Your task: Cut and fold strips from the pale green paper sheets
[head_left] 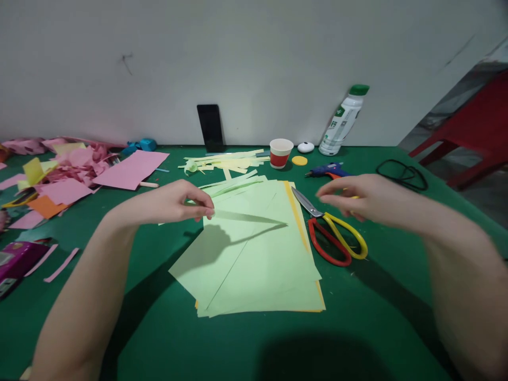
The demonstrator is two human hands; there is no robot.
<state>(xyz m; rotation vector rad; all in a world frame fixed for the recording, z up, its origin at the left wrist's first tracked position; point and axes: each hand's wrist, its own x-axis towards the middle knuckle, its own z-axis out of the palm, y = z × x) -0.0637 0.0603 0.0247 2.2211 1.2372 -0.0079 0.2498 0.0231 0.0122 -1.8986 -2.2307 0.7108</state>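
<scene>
Thumb and fingertips of my left hand (pixel 184 201) pinch one end of a narrow light-green paper strip (pixel 250 217). The strip stretches to the right over a stack of light-green paper sheets (pixel 254 264), casting a thin shadow. Yellow-orange paper shows along the stack's edges. My right hand (pixel 353 196) hovers right of the stack, slightly blurred, its fingers loosely bent and apart with nothing visible held. Below and left of it lie scissors (pixel 317 211) with one red and one yellow handle, blades pointing at the stack. Behind this hand is a blue glue gun (pixel 327 170), partly covered.
Cut paper strips (pixel 230 161), a red-and-white paper cup (pixel 281 154), a yellow disc (pixel 299 160), a white case (pixel 305 147), a bottle (pixel 343 121) and a phone (pixel 210 127) are along the wall. Pink paper (pixel 133 169) and scraps cover the left. A black cable (pixel 402 174) lies right.
</scene>
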